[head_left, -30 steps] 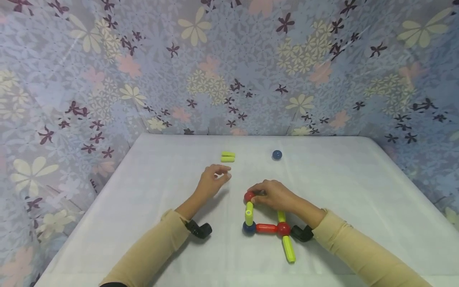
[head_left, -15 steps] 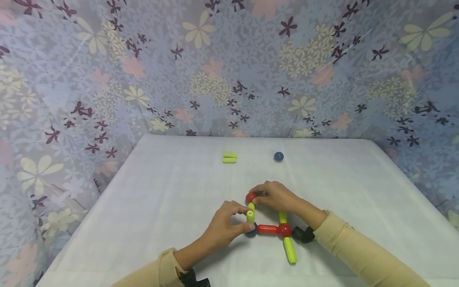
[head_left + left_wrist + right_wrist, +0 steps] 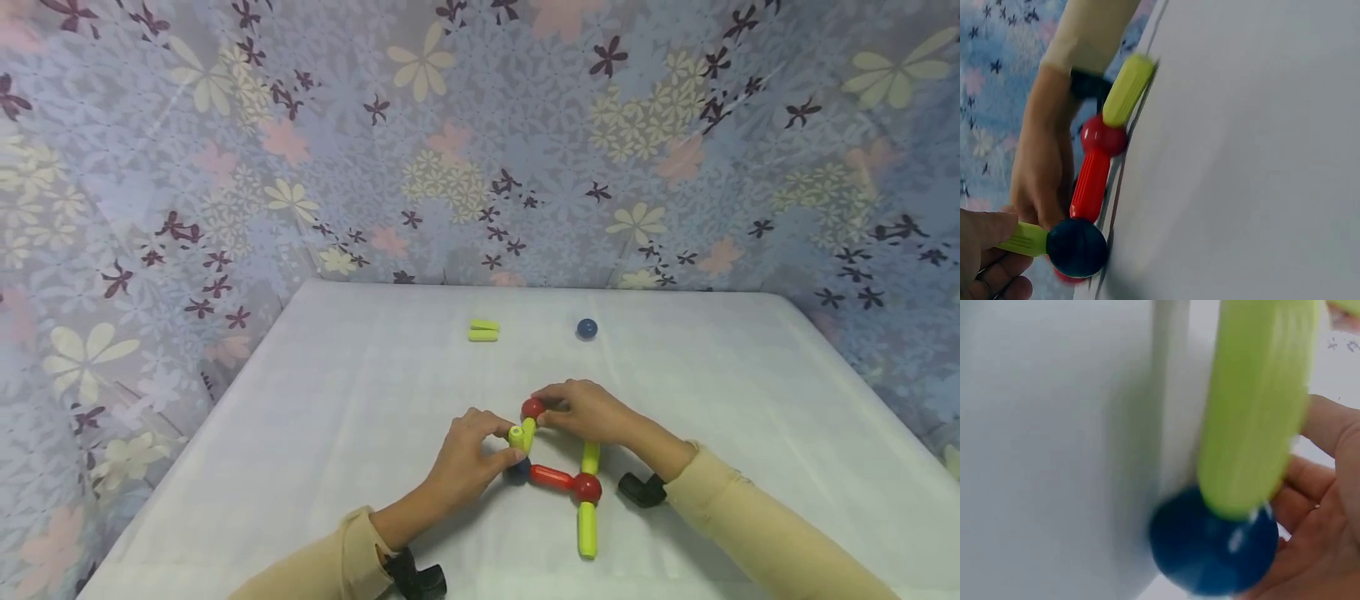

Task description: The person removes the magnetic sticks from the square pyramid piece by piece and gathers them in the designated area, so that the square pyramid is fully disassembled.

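- Landmark: blue ball [image 3: 518,471] at the near-left corner of the rod-and-ball frame, on the white bench [image 3: 337,400].
- Left hand [image 3: 471,457]: fingers curled, pinching the short green rod [image 3: 522,434] that rises from the blue ball; the thumb lies just beside the ball. The left wrist view shows the same rod [image 3: 1022,239] leaving the ball [image 3: 1077,247] under the thumb.
- Right hand [image 3: 588,411]: fingers curled around the red ball [image 3: 533,407] at the far end of that green rod, beyond the blue ball.
- Red rod [image 3: 551,477] runs right from the blue ball to a second red ball [image 3: 587,488].
- From the second red ball, one green rod [image 3: 587,529] points toward the person; another [image 3: 591,457] runs away under the right hand.
- Right wrist view: blurred; a green rod [image 3: 1254,406] meets the blue ball [image 3: 1213,547] close up.
- Far beyond the blue ball: two loose green rods [image 3: 483,330] side by side, and to their right a loose blue ball [image 3: 587,328].
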Action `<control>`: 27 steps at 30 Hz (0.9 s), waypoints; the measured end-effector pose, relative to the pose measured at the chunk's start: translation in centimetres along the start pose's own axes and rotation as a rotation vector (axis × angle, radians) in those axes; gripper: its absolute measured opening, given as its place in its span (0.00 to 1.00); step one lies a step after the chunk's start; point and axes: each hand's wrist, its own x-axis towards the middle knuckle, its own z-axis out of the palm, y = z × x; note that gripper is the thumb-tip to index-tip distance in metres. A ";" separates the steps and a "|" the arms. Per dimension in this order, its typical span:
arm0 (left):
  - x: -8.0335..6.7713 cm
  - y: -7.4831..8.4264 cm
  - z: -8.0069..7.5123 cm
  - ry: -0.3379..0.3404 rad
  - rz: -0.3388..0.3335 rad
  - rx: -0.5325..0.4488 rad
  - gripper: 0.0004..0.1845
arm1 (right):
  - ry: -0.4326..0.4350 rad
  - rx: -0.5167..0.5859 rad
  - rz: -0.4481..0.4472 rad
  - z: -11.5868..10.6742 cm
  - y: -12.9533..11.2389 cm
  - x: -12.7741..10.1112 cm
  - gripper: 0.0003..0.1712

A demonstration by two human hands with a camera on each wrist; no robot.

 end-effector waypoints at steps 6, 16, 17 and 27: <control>2.1 -1.5 -0.6 0.039 -0.125 0.018 0.13 | 0.024 -0.049 0.065 -1.1 0.8 -2.0 0.26; 4.9 -2.6 -0.2 0.028 -0.187 -0.003 0.15 | 0.100 -0.061 0.098 -0.9 1.4 -4.6 0.26; 5.0 -2.6 -0.2 0.026 -0.185 0.000 0.15 | 0.126 -0.074 0.084 -0.8 1.4 -4.7 0.26; 5.4 -2.6 0.1 0.025 -0.151 0.011 0.15 | 0.156 -0.077 -0.020 0.0 0.2 -1.7 0.23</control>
